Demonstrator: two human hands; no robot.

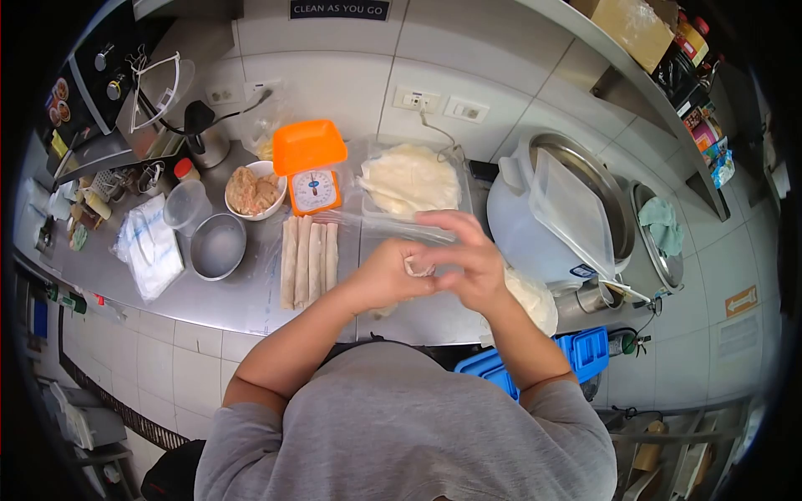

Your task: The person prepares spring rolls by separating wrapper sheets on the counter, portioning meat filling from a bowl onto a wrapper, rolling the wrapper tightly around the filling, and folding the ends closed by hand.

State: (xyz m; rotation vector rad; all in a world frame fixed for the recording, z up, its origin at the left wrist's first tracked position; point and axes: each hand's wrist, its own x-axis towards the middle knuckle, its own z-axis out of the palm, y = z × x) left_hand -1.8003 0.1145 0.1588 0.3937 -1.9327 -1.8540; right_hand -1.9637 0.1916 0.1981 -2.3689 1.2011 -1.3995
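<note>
My left hand (388, 271) is curled around a small pale piece (419, 266). My right hand (472, 265), blurred, spreads its fingers just beside it. Pale rolls (309, 264) lie left of my grip, thin sheets (409, 179) beyond it.

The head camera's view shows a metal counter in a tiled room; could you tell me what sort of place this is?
Probably a commercial kitchen: there's an orange kitchen scale, a bowl of minced filling, and a "CLEAN AS YOU GO" sign.
</note>
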